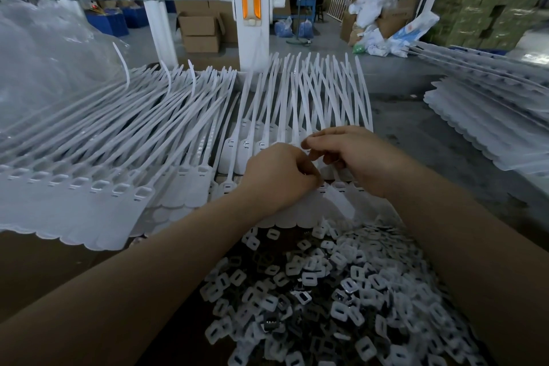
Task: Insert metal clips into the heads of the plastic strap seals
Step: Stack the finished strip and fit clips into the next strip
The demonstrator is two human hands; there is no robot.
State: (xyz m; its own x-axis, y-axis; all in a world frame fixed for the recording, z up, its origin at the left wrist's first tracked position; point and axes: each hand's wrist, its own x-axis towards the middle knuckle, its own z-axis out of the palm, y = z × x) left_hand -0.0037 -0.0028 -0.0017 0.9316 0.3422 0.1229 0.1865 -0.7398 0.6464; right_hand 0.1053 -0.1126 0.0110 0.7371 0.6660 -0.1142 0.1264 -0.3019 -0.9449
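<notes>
A heap of small clips point(341, 291), white plastic and metal, lies nearest the camera between the forearms. Beyond it both hands meet over the heads of a row of white strap seals point(267, 140). The left hand point(277, 177) has its fingers curled and the right hand point(344, 152) has its fingertips pinched together, but what either holds is hidden.

White plastic strap seals point(184, 140) lie flat in joined rows across the table, long thin tails fanning away, flat tags with scalloped edges nearest the viewer. Some heads point(98, 186) at the left are open rectangular sockets; several in the middle row point(246, 144) show a small metal insert. A loose heap of small clips point(341, 291), white frames with slotted metal centres, lies in front.
</notes>
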